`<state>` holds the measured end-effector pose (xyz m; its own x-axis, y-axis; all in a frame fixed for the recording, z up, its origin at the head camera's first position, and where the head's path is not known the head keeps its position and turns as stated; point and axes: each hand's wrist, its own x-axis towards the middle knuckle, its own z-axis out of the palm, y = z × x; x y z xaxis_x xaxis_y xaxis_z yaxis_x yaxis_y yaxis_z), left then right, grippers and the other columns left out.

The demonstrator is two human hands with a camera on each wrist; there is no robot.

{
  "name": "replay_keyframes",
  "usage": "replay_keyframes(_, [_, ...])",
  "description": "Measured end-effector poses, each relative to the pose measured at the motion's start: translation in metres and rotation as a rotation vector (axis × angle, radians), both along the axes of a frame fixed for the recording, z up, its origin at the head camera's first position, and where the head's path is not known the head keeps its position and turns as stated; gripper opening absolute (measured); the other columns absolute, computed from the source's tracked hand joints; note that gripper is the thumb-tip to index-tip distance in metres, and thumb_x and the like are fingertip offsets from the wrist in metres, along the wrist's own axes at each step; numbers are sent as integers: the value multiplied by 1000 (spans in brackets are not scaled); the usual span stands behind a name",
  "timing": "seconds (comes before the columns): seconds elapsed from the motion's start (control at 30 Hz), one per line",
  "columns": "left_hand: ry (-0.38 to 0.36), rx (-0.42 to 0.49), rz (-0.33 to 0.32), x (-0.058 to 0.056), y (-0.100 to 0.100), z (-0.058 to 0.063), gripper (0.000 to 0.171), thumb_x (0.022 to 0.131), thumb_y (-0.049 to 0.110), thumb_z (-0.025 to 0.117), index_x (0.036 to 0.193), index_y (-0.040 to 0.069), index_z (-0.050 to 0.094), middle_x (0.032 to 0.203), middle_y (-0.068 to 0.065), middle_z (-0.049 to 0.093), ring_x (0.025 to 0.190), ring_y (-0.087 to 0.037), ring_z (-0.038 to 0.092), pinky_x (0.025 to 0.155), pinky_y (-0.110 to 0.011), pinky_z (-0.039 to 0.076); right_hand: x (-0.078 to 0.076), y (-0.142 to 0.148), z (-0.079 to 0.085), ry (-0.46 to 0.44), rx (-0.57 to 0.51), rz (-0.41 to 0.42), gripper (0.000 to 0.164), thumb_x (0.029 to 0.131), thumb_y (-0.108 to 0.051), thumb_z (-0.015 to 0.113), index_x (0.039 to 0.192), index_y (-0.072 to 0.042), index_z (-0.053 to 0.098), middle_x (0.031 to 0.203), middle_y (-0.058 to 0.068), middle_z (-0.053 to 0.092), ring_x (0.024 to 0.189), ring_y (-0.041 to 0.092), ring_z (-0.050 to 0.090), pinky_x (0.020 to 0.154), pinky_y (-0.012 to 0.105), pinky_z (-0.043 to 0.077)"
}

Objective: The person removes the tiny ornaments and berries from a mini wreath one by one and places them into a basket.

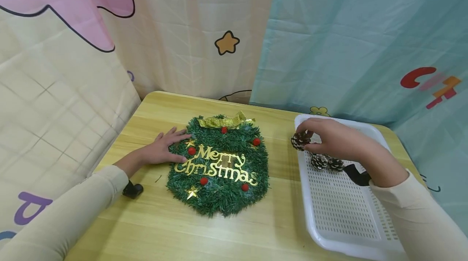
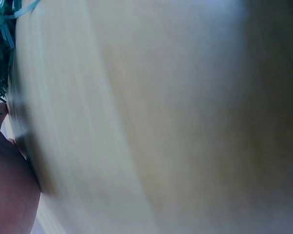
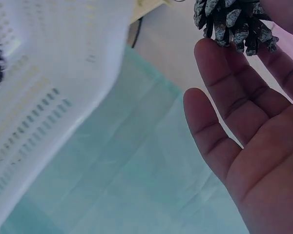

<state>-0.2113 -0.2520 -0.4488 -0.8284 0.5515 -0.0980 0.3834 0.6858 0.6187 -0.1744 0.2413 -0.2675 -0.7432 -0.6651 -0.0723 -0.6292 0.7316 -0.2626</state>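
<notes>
My right hand (image 1: pixel 330 139) pinches a brown pine cone (image 1: pixel 300 141) with pale tips, held over the left rim of a white plastic basket (image 1: pixel 310 212). The right wrist view shows the same pine cone (image 3: pixel 237 24) between thumb and fingertips. Two more pine cones, one at the left (image 1: pixel 319 162) and one beside it (image 1: pixel 335 164), lie in the basket under that hand. Fingers spread, my left hand (image 1: pixel 162 149) rests on the left edge of a green wreath (image 1: pixel 219 200) with gold "Merry Christmas" lettering (image 1: pixel 223 167), red balls, gold stars and a gold bow (image 1: pixel 223 122).
A wooden table (image 1: pixel 146 220) carries the wreath and the basket. Printed curtains (image 1: pixel 190 49) hang close behind and at both sides. A black strap piece (image 1: pixel 356 175) is on the right wrist, and a black object (image 1: pixel 132 190) shows under the left wrist.
</notes>
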Motion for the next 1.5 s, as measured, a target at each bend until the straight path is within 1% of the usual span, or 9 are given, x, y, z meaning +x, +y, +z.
replay_keyframes(0.17, [11,1,8,1,-2,1,85,88,49,72,157,20,32,164,-16,15,148,-44,-7,110,-69,-10,6,18,-14,-14,-7,-15,25,89,-13,74,113,-15,66,103,-11,63,91,7,61,78,36,52])
replay_keyframes(0.3, [18,-1,0,0,-1,0,85,88,50,72,157,20,32,164,-16,15,148,-44,-6,110,-69,-10,12,34,-22,-37,8,-61,29,88,-14,75,115,-12,65,105,-9,64,95,11,63,79,39,53])
replay_keyframes(0.5, [2,4,-6,0,1,-1,85,88,49,71,157,19,31,164,-15,13,148,-43,-8,110,-68,-11,21,62,-37,-47,32,-120,31,84,-11,78,113,-8,65,99,-9,64,89,10,62,76,38,54])
replay_keyframes(0.63, [-1,5,-4,0,1,-1,86,88,50,72,157,19,31,164,-15,13,148,-43,-8,110,-68,-11,23,75,-48,-85,32,-156,29,83,-8,77,110,-8,65,97,-9,63,86,9,61,73,36,54])
replay_keyframes(0.8, [8,6,-3,0,1,-1,86,87,50,72,157,19,32,164,-17,15,148,-44,-7,110,-69,-11,24,82,-62,-128,20,-197,29,81,-7,76,108,-9,65,97,-8,63,86,11,61,74,38,54])
replay_keyframes(0.97, [9,8,-4,0,2,-2,85,88,50,72,157,19,32,164,-17,15,148,-44,-6,110,-69,-11,24,84,-74,-164,29,-200,29,80,-6,77,106,-9,65,95,-8,63,85,10,60,72,36,53])
replay_keyframes(1.17, [0,0,1,1,1,-1,85,88,50,72,157,20,31,164,-15,13,149,-43,-8,110,-68,-11,23,84,-84,-138,77,-175,29,77,-5,79,103,-9,66,93,-7,63,82,10,58,72,37,52])
replay_keyframes(1.37, [-8,-5,-5,-2,2,-1,88,87,52,72,158,21,30,165,-12,12,149,-40,-9,111,-66,-12,22,88,-94,-170,104,-164,28,79,-7,80,102,-9,65,93,-7,63,80,10,56,68,37,50])
replay_keyframes(1.5, [-12,2,-1,-2,2,-1,88,86,51,73,157,20,31,165,-14,13,149,-41,-9,111,-66,-12,21,89,-98,-182,110,-163,28,80,-8,81,103,-10,65,93,-7,63,81,10,57,68,37,50])
